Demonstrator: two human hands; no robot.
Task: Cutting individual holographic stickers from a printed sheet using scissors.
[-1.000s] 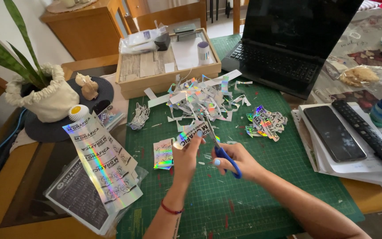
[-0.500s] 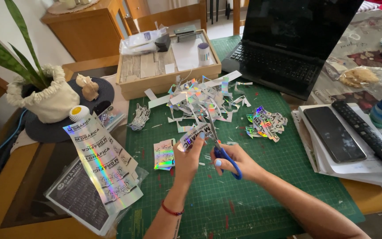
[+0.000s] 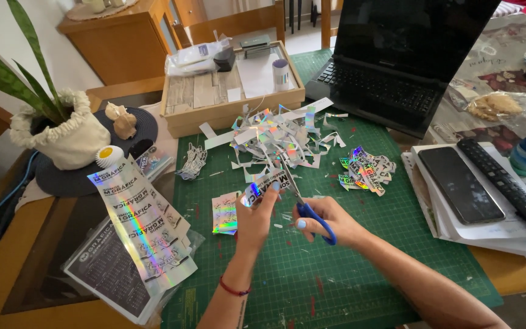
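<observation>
In wooden tray [image 3: 214, 116]: papers, small jar; left hand [image 3: 255, 219] pinches sticker strip [image 3: 267, 186], right hand [image 3: 327, 220] grips scissors [image 3: 302, 204]

Left hand [image 3: 254, 220] pinches a shiny holographic sticker strip [image 3: 267, 184]; right hand [image 3: 327, 222] works blue-handled scissors [image 3: 304, 206] (blades at the strip) over the green cutting mat [image 3: 348, 268]

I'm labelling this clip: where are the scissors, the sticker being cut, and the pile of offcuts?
scissors [image 3: 316, 217]: head view, on the blue handle.
sticker [image 3: 269, 184]: head view, on its shiny face, at the left hand's fingertips.
pile of offcuts [image 3: 275, 137]: head view, middle of the heap.
</observation>
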